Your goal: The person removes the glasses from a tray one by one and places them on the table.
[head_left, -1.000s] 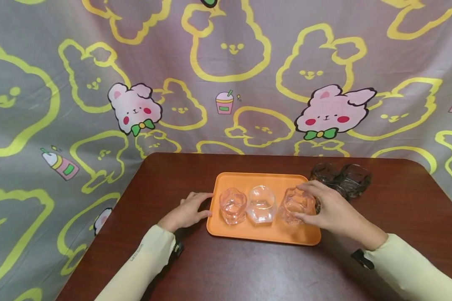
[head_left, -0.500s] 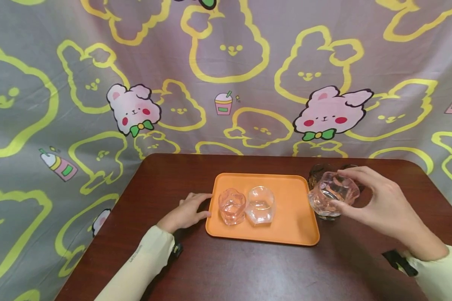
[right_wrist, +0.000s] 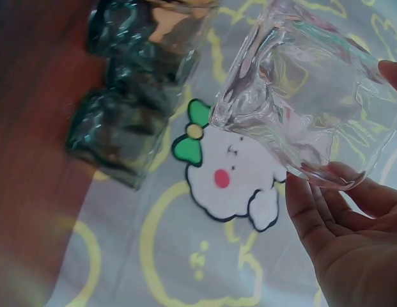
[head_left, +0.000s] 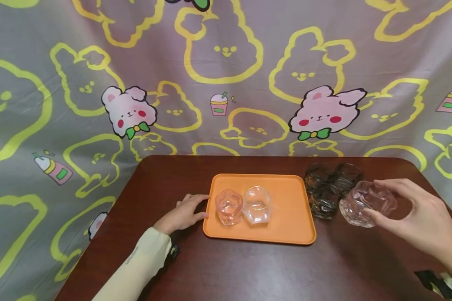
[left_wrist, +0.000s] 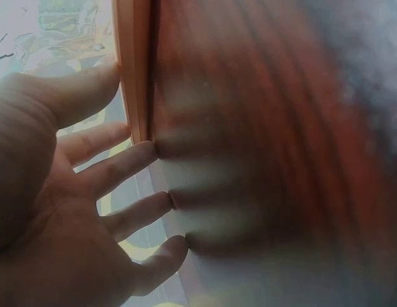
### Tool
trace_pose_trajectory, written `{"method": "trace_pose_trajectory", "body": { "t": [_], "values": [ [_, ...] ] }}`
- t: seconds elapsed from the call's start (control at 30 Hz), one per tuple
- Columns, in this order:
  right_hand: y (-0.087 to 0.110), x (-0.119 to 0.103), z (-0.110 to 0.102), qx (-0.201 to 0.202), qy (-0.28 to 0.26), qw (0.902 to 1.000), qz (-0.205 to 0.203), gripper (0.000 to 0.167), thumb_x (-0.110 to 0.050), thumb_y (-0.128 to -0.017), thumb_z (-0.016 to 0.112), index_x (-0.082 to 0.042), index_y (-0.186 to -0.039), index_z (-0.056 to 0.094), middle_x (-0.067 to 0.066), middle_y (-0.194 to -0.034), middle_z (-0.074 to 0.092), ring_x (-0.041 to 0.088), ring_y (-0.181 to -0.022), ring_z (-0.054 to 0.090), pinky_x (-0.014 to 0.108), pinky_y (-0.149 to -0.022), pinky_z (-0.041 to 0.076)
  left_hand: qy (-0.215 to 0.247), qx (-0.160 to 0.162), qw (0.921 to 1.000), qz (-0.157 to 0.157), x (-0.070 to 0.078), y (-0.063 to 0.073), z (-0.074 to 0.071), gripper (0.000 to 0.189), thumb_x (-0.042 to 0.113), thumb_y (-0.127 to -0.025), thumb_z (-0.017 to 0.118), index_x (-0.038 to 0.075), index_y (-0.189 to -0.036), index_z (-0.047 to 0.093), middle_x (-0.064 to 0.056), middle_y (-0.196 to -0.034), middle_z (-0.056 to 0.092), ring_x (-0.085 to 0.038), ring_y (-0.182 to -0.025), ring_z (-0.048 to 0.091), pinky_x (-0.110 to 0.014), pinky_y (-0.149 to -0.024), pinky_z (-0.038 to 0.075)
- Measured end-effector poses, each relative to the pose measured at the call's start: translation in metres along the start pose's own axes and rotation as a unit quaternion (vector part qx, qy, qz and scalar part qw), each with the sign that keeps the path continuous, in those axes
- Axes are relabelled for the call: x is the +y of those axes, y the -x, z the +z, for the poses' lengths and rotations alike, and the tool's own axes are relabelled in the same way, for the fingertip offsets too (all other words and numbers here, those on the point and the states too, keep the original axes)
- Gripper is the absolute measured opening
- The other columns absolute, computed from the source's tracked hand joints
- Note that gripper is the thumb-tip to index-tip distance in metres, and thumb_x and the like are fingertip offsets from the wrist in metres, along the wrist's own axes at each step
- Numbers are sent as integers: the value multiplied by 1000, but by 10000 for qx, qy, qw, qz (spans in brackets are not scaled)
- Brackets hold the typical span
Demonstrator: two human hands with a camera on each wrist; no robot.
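Note:
My right hand pinches a clear, faintly pink drinking glass between thumb and fingers, above the table to the right of the tray. In the right wrist view this wavy-walled glass is tilted, with fingers along one side. An orange tray lies mid-table. At its left edge my left hand rests, fingers spread, thumb and fingertips right at the rim; the left wrist view shows the same tray edge. Two glasses stand on the tray's left half: a wavy one and a hexagonal-based one.
Three dark smoky glasses stand grouped just beyond the tray's right edge, close beside the held glass. A cartoon-printed curtain hangs behind the back edge of the brown wooden table.
My right hand has lifted a glass off the tray's right side and carried it rightward, past the dark glasses. The left hand has stayed at the tray's left edge.

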State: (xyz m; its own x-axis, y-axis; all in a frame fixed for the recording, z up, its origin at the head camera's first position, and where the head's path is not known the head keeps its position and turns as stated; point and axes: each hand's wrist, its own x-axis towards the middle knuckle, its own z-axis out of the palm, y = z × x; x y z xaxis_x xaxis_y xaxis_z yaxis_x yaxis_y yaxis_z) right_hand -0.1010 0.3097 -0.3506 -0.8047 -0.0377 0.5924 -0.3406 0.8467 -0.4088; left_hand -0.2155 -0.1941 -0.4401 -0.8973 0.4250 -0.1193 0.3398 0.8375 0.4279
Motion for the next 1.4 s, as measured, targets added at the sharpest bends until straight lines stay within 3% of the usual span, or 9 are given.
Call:
{"method": "trace_pose_trajectory", "body": {
  "t": [0.23,0.4,0.7,0.97,1.23,1.4],
  "values": [
    [12,15,-1,-196,167,9982,536,65,-31,-52,93,-11,-108,66,-8,-104,54,-15,-92,37,14,-73,24,17,79,9999,102,0,3,-1,59,27,-87,69,13,-139,46,-5,-138,48,-25,-120,39,-54,-88,29],
    [19,30,4,-361,349,9964,688,67,-32,-54,92,-8,-110,64,1,-106,57,-6,-89,39,26,-67,28,-13,73,9999,135,0,1,0,59,27,-87,69,13,-140,46,-5,-138,48,-25,-120,39,-55,-88,29],
    [24,59,27,-708,125,9948,723,68,-35,-55,92,-12,-112,65,-2,-105,59,-2,-94,43,25,-69,30,20,23,9999,102,-1,0,0,59,27,-88,69,15,-140,45,-5,-139,47,-25,-121,39,-56,-89,28],
    [22,71,39,-1005,199,9914,816,68,-37,-60,90,-4,-113,62,10,-108,58,31,-96,52,36,-69,34,-17,-18,10000,67,0,0,-1,59,27,-88,68,15,-140,45,-5,-139,47,-25,-121,38,-55,-88,29],
    [16,72,47,-1205,64,9879,974,76,-38,-66,86,2,-123,55,20,-114,54,41,-102,49,56,-74,35,-35,-21,10000,59,0,0,-1,59,28,-88,68,15,-141,45,-5,-139,46,-25,-121,39,-55,-89,29],
    [13,74,48,-1265,-2,9873,960,81,-36,-68,85,4,-129,50,28,-121,51,47,-106,47,59,-78,33,-33,-16,10000,77,-1,-1,0,59,28,-88,68,15,-141,45,-5,-139,46,-25,-122,38,-56,-90,28]
  ]
}}
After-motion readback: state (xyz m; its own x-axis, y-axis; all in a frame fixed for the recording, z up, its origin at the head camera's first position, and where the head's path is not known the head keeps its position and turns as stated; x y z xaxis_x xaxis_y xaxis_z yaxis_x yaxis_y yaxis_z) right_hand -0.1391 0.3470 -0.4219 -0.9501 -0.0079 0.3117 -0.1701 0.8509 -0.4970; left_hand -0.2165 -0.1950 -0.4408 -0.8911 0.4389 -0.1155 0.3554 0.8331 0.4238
